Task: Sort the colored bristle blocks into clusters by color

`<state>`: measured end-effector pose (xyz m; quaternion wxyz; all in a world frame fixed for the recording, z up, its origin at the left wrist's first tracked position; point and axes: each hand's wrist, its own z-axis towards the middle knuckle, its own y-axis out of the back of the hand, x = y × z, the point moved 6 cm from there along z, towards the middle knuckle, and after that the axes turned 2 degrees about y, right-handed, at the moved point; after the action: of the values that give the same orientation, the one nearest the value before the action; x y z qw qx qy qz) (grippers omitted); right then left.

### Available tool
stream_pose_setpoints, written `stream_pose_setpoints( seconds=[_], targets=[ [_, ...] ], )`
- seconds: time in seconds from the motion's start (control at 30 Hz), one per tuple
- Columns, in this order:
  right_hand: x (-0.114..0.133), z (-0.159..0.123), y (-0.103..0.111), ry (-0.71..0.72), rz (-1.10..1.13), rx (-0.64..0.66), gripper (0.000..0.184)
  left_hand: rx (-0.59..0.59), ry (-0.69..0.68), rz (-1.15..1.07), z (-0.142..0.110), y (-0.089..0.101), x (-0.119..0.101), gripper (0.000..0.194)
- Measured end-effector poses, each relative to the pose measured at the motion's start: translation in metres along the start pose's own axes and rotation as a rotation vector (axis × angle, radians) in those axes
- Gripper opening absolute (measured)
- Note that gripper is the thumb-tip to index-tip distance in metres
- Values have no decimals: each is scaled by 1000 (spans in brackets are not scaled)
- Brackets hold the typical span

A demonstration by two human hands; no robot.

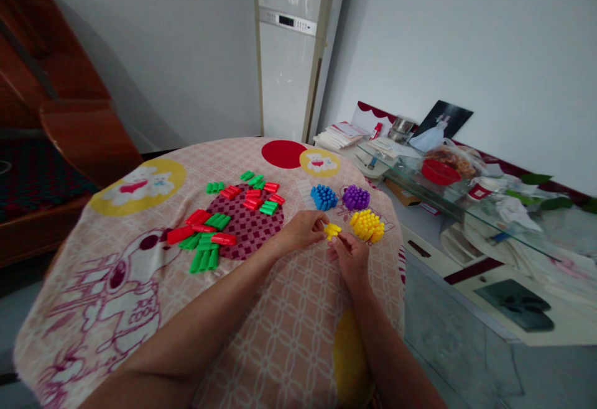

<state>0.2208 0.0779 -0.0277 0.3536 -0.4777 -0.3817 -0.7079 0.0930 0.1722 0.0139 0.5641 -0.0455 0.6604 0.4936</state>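
Two bare hands on my remote feed: left hand (305, 230) and right hand (352, 261) pinch small yellow pieces (331, 230) between fingertips, just left of yellow bundle (367, 226). Purple bundle (356, 197) stands just beyond it, blue bundle (324, 197) beyond and left. Red pieces (224, 238) and green pieces (204, 261) lie scattered well left of it; left forearm (224, 309) crosses tablecloth (293, 316) between them and right hand. Right of yellow bundle, past table edge, I see glass shelf (459, 197) bearing red bowl (439, 173). Tall white unit (286, 79) rises well behind it; wooden chair (88, 135), far left.
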Motion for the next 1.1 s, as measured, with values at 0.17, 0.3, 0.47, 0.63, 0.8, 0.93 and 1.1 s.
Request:
stream_pose_setpoints(
  seconds=[0.17, 0.3, 0.47, 0.63, 0.8, 0.93, 1.1],
  targets=[
    [14, 9, 37, 245, -449, -220, 26, 39, -43, 54, 1, -3, 2, 30],
    [17, 20, 52, 293, -737, -208, 26, 66, -77, 100, 1, -4, 1, 27],
    [7, 28, 57, 266, -844, -217, 25, 74, -66, 144, 0, -3, 0, 26],
    [4, 23, 59, 280, -803, -287, 26, 60, -79, 206, -3, 4, -9, 25],
    [6, 16, 53, 295, -854, -259, 25, 18, -122, 234, -7, 26, -30, 24],
    [5, 14, 33, 273, -993, -40, 27, -35, -120, 251, -12, 38, -43, 23],
    [-1, 14, 26, 77, -1183, 109, 31, 5, -77, 302, -26, 17, -49, 23]
  ],
)
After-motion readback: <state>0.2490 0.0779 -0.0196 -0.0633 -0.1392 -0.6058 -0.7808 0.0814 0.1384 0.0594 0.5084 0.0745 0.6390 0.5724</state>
